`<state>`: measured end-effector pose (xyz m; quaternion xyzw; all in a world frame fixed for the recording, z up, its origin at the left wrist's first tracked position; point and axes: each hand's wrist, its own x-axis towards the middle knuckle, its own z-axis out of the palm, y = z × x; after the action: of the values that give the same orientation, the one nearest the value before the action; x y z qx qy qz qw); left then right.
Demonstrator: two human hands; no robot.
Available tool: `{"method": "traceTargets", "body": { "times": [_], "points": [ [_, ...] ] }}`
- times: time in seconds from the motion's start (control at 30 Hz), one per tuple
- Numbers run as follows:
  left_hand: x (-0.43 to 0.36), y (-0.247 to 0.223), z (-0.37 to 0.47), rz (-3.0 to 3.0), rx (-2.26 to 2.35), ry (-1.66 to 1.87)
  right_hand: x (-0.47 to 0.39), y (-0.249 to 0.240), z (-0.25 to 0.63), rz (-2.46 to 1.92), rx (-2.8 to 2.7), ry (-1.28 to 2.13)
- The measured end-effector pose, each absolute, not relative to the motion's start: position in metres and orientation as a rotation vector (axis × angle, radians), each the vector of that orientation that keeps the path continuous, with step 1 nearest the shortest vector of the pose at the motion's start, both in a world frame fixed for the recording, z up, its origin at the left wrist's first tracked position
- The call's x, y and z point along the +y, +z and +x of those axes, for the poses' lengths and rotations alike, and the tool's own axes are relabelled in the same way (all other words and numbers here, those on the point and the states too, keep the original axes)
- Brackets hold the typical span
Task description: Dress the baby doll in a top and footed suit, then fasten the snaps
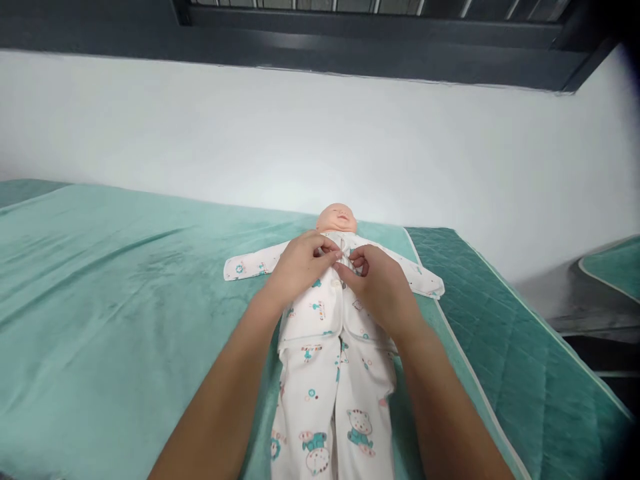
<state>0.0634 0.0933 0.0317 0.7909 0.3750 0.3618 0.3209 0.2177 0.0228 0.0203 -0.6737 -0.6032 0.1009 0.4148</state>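
Observation:
A baby doll point(338, 217) lies on its back, head toward the wall, dressed in a white printed jacket point(310, 317) and matching white pants point(360, 400). Both sleeves stretch out to the sides. My left hand point(305, 260) pinches the jacket's front edge at the upper chest. Facing it, my right hand point(377, 280) pinches the opposite front edge, and the fingertips of both hands nearly meet below the neck. Lower down, the two jacket fronts meet along a middle line and part slightly at the hem. The exact fastening between my fingers is hidden.
A light green sheet point(125, 300) covers the bed under the doll. To the right runs a darker quilted green pad point(505, 327). Behind is a white wall point(300, 133), with a dark metal frame point(325, 47) overhead. Another green padded edge point(617, 267) shows at far right.

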Motion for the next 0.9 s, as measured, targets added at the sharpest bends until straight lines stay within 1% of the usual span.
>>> {"method": "traceTargets", "body": {
  "times": [0.2, 0.3, 0.4, 0.53, 0.63, 0.77, 0.9],
  "points": [
    [0.09, 0.032, 0.067, 1.996, 0.926, 0.975, 0.025, 0.021, 0.221, -1.586, -1.352, 0.436],
    [0.086, 0.033, 0.073, 1.848, 0.928, 1.009, 0.025, 0.02, 0.223, -1.454, -1.185, 0.602],
    [0.085, 0.034, 0.073, 1.789, 0.912, 0.959, 0.025, 0.018, 0.224, -1.355, -1.093, 0.743],
    [0.089, 0.032, 0.069, 1.718, 0.839, 0.908, 0.024, 0.016, 0.225, -1.333, -1.119, 0.758],
    [0.09, 0.031, 0.069, 1.645, 0.795, 0.935, 0.022, 0.014, 0.226, -1.313, -1.132, 0.767],
    [0.089, 0.029, 0.074, 1.575, 0.753, 1.001, 0.022, 0.01, 0.225, -1.292, -1.153, 0.716],
    [0.089, 0.027, 0.076, 1.611, 0.754, 0.992, 0.021, 0.009, 0.223, -1.302, -1.198, 0.662]
  ]
}}
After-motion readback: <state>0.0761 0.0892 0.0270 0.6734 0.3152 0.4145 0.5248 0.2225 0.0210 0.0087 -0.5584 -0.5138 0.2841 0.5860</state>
